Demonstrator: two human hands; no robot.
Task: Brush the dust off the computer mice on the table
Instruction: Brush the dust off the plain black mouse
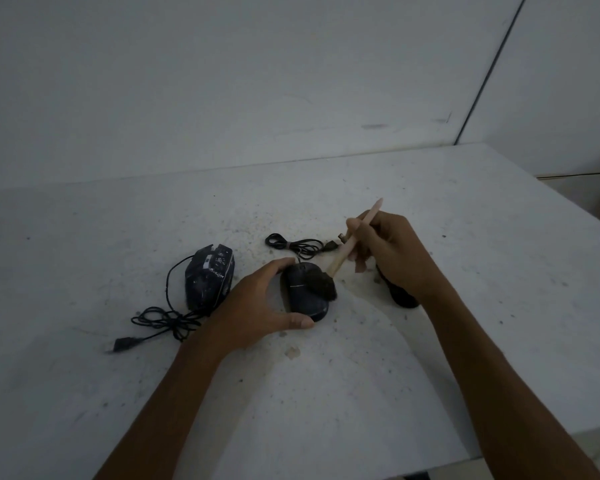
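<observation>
So the left hand (257, 306) grips the middle mouse (305, 301), about midway between the table (430, 358) edges, probably to stop it sliding, while the right hand (392, 251) pinches the brush (343, 252) pen-style, bristles on its top

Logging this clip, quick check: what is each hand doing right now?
Left hand: grips the mouse.
Right hand: holds the brush, bristles on the mouse.
</observation>
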